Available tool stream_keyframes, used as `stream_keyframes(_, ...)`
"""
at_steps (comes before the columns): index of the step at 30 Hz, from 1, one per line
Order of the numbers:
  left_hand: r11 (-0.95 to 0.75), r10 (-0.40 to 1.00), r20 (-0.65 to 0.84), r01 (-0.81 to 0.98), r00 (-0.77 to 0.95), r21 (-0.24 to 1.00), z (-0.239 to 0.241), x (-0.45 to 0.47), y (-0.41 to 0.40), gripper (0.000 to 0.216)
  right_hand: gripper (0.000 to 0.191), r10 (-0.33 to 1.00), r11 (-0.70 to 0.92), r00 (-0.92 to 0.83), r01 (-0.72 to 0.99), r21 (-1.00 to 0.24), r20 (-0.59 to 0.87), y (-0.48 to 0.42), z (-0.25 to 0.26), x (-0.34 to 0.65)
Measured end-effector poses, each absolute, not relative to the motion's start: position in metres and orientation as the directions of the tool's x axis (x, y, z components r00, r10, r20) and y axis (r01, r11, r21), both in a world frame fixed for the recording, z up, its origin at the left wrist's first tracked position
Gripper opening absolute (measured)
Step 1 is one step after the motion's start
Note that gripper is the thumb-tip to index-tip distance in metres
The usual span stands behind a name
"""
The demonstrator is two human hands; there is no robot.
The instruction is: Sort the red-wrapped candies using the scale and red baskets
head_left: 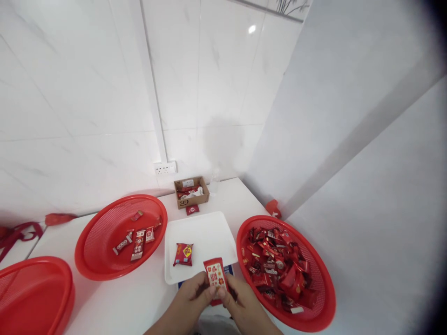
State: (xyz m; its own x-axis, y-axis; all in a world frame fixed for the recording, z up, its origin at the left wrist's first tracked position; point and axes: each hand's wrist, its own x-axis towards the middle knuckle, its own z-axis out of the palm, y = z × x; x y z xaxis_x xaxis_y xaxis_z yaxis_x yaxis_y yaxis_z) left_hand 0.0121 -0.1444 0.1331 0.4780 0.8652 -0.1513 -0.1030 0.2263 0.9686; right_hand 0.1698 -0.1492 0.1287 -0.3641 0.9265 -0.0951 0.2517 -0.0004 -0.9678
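A red and cream snack packet (216, 275) with flower prints is held upright between my two hands. My left hand (193, 293) pinches its left edge, thumb on the front. On the opposite edge my right hand (239, 298) grips it the same way. Just beyond lies a white tray (206, 228) bearing a red packet (183, 254) with a yellow patch. To the right, a red basket (323, 298) holds a heap of red-wrapped snacks (275, 265). The basket on the left (99, 251) contains several wrapped bars (138, 244).
Another red basket (35, 298) stands at the lower left, cut off by the frame. A small cardboard box (192, 201) with packets sits against the wall, a red packet (192, 210) in front of it. A socket (165, 168) is on the wall. A grey panel rises at right.
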Motion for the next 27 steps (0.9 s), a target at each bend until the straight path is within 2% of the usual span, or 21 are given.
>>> stream_keyframes(3,0.258,0.854,-0.162,-0.131,0.494,0.957,0.127,0.004,-0.144,0.032,0.038,0.936,-0.058,-0.312,0.326,-0.944,-0.165,-0.151,0.128,0.163)
stream_keyframes(6,0.227,0.839,-0.175,-0.04,0.515,0.973,0.119,-0.001,-0.146,0.035,0.034,0.933,-0.092,-0.303,0.326,-0.941,-0.196,-0.152,0.126,0.158)
stream_keyframes(9,0.186,0.859,-0.207,0.09,0.469,0.978,0.115,-0.003,-0.147,0.037,0.031,0.93,-0.07,-0.317,0.339,-0.938,-0.184,-0.148,0.127,0.155)
stream_keyframes(12,0.19,0.889,-0.227,0.13,0.397,0.973,0.116,-0.002,-0.146,0.038,0.025,0.919,-0.049,-0.342,0.389,-0.92,-0.194,-0.142,0.133,0.154)
stream_keyframes(17,0.175,0.913,-0.22,0.159,0.344,0.972,0.12,-0.001,-0.144,0.028,0.019,0.9,-0.03,-0.365,0.495,-0.868,-0.239,-0.133,0.138,0.155)
stream_keyframes(23,0.109,0.944,-0.217,0.384,0.25,0.917,0.113,-0.001,-0.144,0.017,0.02,0.873,-0.004,-0.42,0.501,-0.865,-0.247,-0.126,0.133,0.155)
stream_keyframes(27,0.113,0.943,-0.214,0.357,0.256,0.927,0.118,0.004,-0.14,0.018,0.019,0.878,0.057,-0.432,0.523,-0.85,-0.207,-0.122,0.128,0.156)
